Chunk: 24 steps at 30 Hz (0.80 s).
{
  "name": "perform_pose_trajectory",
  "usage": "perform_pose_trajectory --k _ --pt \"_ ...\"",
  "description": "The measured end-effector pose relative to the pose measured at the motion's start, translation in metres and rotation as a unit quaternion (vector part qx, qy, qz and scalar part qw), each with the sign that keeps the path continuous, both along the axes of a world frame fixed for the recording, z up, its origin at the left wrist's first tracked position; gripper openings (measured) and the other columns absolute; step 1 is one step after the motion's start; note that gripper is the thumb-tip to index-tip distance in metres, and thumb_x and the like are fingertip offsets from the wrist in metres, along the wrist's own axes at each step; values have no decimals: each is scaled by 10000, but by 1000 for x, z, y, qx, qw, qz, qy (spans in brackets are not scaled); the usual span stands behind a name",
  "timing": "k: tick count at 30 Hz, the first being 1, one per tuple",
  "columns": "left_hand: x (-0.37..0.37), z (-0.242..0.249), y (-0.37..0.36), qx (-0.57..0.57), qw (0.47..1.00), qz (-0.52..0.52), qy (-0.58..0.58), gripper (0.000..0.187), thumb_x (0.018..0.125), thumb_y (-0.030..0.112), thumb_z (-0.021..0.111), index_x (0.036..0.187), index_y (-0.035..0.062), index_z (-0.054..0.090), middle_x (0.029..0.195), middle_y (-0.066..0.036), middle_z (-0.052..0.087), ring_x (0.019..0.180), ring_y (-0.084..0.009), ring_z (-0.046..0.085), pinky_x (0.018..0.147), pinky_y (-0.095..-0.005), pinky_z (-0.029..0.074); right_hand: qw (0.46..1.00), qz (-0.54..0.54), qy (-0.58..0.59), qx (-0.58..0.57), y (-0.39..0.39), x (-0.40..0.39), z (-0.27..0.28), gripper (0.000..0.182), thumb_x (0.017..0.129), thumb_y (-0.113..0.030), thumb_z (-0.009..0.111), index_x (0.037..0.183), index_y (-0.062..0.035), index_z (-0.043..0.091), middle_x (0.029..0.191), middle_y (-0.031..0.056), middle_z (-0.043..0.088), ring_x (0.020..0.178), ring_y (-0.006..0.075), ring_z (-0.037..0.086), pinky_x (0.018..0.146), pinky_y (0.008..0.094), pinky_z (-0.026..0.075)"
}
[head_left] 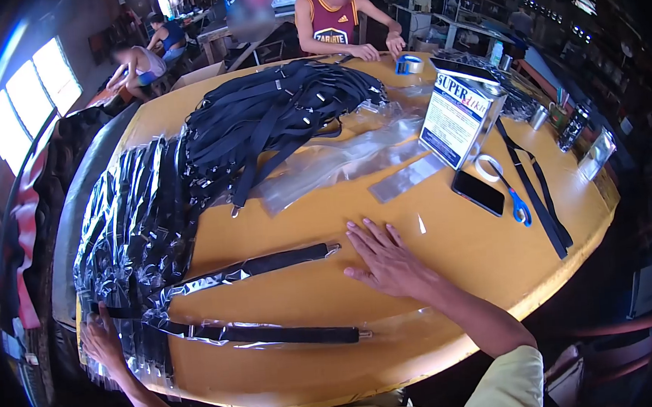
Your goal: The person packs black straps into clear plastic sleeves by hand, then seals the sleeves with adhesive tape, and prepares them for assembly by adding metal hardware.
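Note:
My right hand (pixel 384 260) lies on the yellow table with its fingers spread, holding nothing. Left of its fingertips is a black strap in a clear plastic sleeve (pixel 284 259). Closer to me lies another sleeved black strap (pixel 290 333), its left end reaching toward my left hand. My left hand (pixel 103 341) rests at the left edge of a pile of plastic-wrapped black straps (pixel 134 217), fingers stretched out over the wrapping. Part of that hand blends into the shiny plastic. Behind the pile is a large heap of loose black straps with metal clips (pixel 281 108).
Clear plastic sleeves (pixel 331 161) lie mid-table. To the right are a rectangular can (pixel 460 115), a phone (pixel 478 193), blue-handled scissors (pixel 519 209), a tape roll (pixel 487 167) and a loose black strap (pixel 541 196). Across the table, a person's hands (pixel 379 48) are near a tape dispenser (pixel 408 64).

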<state>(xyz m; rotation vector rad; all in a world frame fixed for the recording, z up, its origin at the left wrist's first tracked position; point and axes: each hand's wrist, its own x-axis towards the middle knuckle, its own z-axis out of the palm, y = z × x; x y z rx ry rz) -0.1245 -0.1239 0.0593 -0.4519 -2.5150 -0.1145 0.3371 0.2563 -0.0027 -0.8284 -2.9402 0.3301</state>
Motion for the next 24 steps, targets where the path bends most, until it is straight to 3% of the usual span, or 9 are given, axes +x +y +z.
perform_pose_trajectory --k 3,5,8,11,13,17,20,22,24 --pt "43 23 25 90 993 -25 76 417 1000 405 657 993 -11 690 914 -190 681 851 -363 661 765 -476 507 1000 -4 -15 -10 2 -1 0 863 1040 -660 310 1607 -15 230 1706 145 150 1581 344 95 1257 566 126" --pt "68 30 61 215 947 -191 143 305 984 273 708 1055 -22 671 957 -176 692 859 -320 680 788 -445 528 1000 -2 -14 2 5 -2 -1 861 1041 -658 309 1606 -14 230 1706 145 152 1580 343 96 1258 565 123" --pt "167 55 139 202 857 -460 -113 252 947 77 668 1174 -31 650 1177 -192 685 1127 -357 643 1006 -437 466 1000 7 -13 16 11 -2 -3 848 1044 -648 313 1608 -20 230 1705 143 157 1580 340 103 1260 561 114" --pt "195 23 189 10 740 -657 -143 497 951 235 689 1372 -4 577 1453 -196 546 1359 -384 510 1132 -496 395 999 8 -14 29 14 0 0 837 1046 -642 317 1611 -32 228 1702 143 173 1578 341 116 1263 555 106" --pt "204 -7 218 -49 705 -684 -181 628 987 354 642 1474 -4 474 1573 -209 419 1473 -395 374 1200 -518 305 999 5 -15 35 14 4 6 848 1044 -650 303 1587 1 290 1699 147 186 1576 353 117 1261 564 109" --pt "211 -38 249 -126 684 -700 -162 749 1030 500 516 1578 33 308 1643 -176 314 1519 -382 284 1217 -560 251 995 -84 -23 51 30 27 23 788 1050 -617 352 1542 -4 393 1641 199 307 1532 370 260 1235 575 193" --pt "214 -49 251 -135 670 -700 -208 754 1030 514 510 1578 36 310 1641 -182 316 1513 -388 293 1220 -561 244 960 -274 18 51 52 49 26 706 1034 -563 466 1466 -5 499 1492 244 485 1408 370 455 1154 542 356" --pt "215 -58 250 -123 667 -703 -212 755 1031 523 503 1575 35 312 1641 -182 316 1509 -391 299 1218 -568 239 936 -343 81 2 62 58 29 639 977 -519 615 1322 19 605 1295 234 615 1200 350 610 1005 474 490" --pt "216 -63 249 -118 670 -704 -204 762 1030 530 501 1573 31 311 1636 -184 326 1508 -394 300 1215 -580 232 933 -351 69 -23 67 55 27 566 946 -483 669 1217 13 652 1222 206 650 1134 338 633 959 448 508"
